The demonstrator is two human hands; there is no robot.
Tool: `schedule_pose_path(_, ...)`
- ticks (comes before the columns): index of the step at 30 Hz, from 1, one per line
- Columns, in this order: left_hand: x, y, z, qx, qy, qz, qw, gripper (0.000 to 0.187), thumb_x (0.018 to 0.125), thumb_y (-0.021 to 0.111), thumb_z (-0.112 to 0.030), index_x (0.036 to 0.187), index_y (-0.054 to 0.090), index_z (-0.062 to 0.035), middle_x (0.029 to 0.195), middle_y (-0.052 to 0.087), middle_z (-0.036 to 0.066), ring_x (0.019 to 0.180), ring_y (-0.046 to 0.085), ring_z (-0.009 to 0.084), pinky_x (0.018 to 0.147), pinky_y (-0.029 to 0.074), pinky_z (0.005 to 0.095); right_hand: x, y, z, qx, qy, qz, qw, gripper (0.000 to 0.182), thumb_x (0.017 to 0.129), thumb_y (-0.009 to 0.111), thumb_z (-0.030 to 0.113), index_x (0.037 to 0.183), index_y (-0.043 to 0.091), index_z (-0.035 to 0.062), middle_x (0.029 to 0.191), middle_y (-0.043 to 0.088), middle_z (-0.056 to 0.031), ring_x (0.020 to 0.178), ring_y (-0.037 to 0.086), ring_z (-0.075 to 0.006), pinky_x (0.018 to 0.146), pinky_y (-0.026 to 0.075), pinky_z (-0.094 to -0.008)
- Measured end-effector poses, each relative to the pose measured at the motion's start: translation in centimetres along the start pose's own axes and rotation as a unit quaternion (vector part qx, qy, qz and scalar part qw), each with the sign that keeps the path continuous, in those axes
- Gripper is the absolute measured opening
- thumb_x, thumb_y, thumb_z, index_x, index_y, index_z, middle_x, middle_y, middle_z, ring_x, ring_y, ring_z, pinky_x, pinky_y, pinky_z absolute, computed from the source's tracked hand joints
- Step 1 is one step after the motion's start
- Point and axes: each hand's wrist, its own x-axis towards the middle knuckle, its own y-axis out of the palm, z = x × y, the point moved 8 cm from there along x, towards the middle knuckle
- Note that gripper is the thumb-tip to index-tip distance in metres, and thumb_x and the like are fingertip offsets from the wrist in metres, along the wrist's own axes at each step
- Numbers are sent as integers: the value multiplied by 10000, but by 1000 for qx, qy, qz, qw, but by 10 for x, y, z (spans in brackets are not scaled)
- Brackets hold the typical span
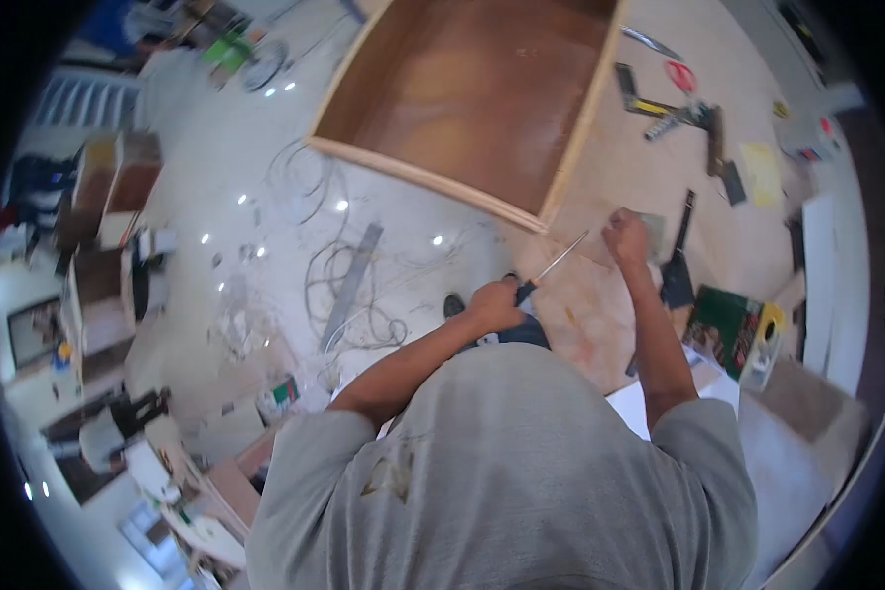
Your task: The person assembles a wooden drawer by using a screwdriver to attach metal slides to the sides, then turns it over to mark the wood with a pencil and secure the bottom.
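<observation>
My left hand [497, 306] is wrapped round the dark handle of a screwdriver [559, 261]. Its metal shaft points up and to the right, towards my right hand. My right hand [626, 239] is closed over the workbench [580, 315], its fingers drawn together; anything between them is too small to make out. Just beyond both hands lies a large open wooden box [462, 108], like a drawer, with a brown inside and pale edges. Its near corner is close to the screwdriver's tip, with a gap between them. A small greyish-green piece [651, 228] is beside my right hand.
Several tools lie right of the box, among them red-handled scissors [680, 77]. A black tool [677, 280] and a green box [726, 329] are nearer me. Loose cable [329, 256] and a grey strip [352, 288] lie on the floor. Another person [103, 438] is far left.
</observation>
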Motion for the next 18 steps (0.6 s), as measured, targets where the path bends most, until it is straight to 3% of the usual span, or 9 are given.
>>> schedule_pose_path(1,-1,7,11,-10,16,-27,999,330,675,637,-160,951,591,15,859,664,248,859,645,441,756,518,499,1,21,-31,62,51,38,996,253,741,643,136,971,682,38,793,657,-179,691,645,-286,655,529,-400)
schedule_pose_path(2,-3,12,20,-21,44,-46,998,303,665,628,-152,915,592,16,839,658,249,848,642,445,742,517,506,-1,41,-55,150,55,42,986,283,785,665,174,1030,684,32,729,646,-87,613,596,-184,598,516,-331)
schedule_pose_path(3,-6,18,32,-20,23,-18,999,277,666,626,-158,877,591,19,833,650,258,844,638,448,729,516,500,-26,36,-47,459,153,83,871,251,827,682,218,996,685,32,734,612,-23,642,569,-129,586,506,-295)
schedule_pose_path(4,-9,20,42,-21,27,-23,999,273,657,635,-157,866,589,13,828,645,257,831,641,441,725,514,482,-38,35,-31,601,153,101,778,187,842,662,190,950,673,37,762,616,-35,677,584,-150,610,513,-319)
schedule_pose_path(7,-29,9,61,-61,35,-2,998,276,655,683,-127,873,601,21,795,643,232,765,644,385,703,514,413,-77,14,36,848,176,191,462,78,862,612,119,857,640,47,796,627,-64,712,611,-203,688,529,-366)
schedule_pose_path(13,-61,9,92,-158,-21,49,986,274,648,753,-49,896,657,19,814,692,90,739,629,155,693,505,319,-146,13,69,861,166,185,444,82,881,561,105,883,617,45,825,628,-87,809,653,-238,735,541,-395)
schedule_pose_path(14,-55,14,102,-151,-17,53,987,274,647,759,-40,898,665,17,820,696,70,746,621,128,695,504,313,-154,7,67,844,158,175,482,85,883,561,109,889,617,45,831,630,-89,819,656,-241,733,542,-394)
schedule_pose_path(17,-51,24,123,-190,23,65,979,279,657,770,-93,895,671,14,797,696,120,737,658,196,697,515,336,-186,-4,65,793,144,115,581,93,887,565,118,909,615,43,851,634,-95,834,661,-242,721,545,-383)
schedule_pose_path(18,-50,25,112,-78,94,65,990,291,653,764,-124,894,670,10,799,691,151,747,669,244,698,520,353,-202,-7,59,775,138,82,612,94,888,571,121,914,615,43,859,634,-97,828,659,-238,713,546,-376)
